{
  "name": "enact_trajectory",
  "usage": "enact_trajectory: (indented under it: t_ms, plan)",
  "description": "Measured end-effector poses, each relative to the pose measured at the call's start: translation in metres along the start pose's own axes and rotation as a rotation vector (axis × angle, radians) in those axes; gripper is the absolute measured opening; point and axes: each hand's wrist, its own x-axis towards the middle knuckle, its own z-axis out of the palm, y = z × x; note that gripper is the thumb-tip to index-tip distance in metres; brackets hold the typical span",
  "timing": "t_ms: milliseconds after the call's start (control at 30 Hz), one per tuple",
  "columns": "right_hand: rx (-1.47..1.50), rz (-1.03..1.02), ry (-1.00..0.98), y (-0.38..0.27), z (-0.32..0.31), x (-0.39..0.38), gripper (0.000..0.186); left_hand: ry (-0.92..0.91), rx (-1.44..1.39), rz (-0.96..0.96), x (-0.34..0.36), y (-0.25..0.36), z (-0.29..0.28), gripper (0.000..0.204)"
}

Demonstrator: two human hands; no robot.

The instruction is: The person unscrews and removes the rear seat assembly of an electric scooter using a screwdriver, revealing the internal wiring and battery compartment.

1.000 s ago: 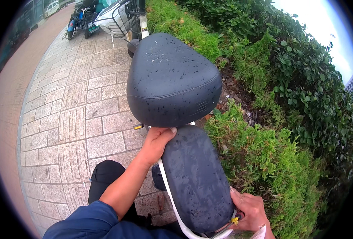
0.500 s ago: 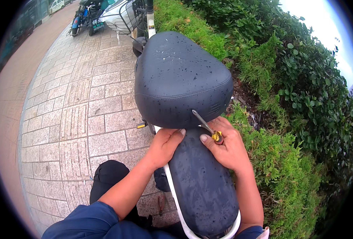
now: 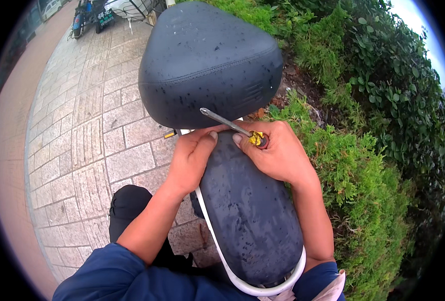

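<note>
A scooter stands in front of me with a wide black front seat (image 3: 210, 60) and a narrower black rear seat pad (image 3: 250, 215), both wet with drops. My left hand (image 3: 191, 158) rests on the front left edge of the rear pad, thumb lying on its top. My right hand (image 3: 277, 150) grips a screwdriver (image 3: 230, 125) by its yellow handle; the metal shaft points up and left against the back of the front seat. Both hands meet at the gap between the two seats.
A white rail (image 3: 262, 286) rims the rear pad. Grey paving stones (image 3: 92, 135) lie to the left, a green hedge (image 3: 383, 125) to the right. Other parked two-wheelers (image 3: 94, 15) stand far ahead. My dark knee (image 3: 129, 205) is below left.
My right hand came up from the rear of the pad with the screwdriver and now sits at the seat gap. The view has moved closer to the seats.
</note>
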Motion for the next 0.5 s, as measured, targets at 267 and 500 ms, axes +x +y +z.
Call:
enact_trajectory:
  t_ms: [267, 500]
  plan:
    - [-0.054, -0.078, 0.096, 0.011, 0.001, -0.015, 0.035, -0.052, -0.035, -0.038, -0.003, -0.001, 0.006, 0.043]
    - [-0.097, 0.181, 0.237, -0.004, -0.032, -0.123, 0.041, 0.056, -0.061, 0.013, -0.001, 0.005, 0.008, 0.049]
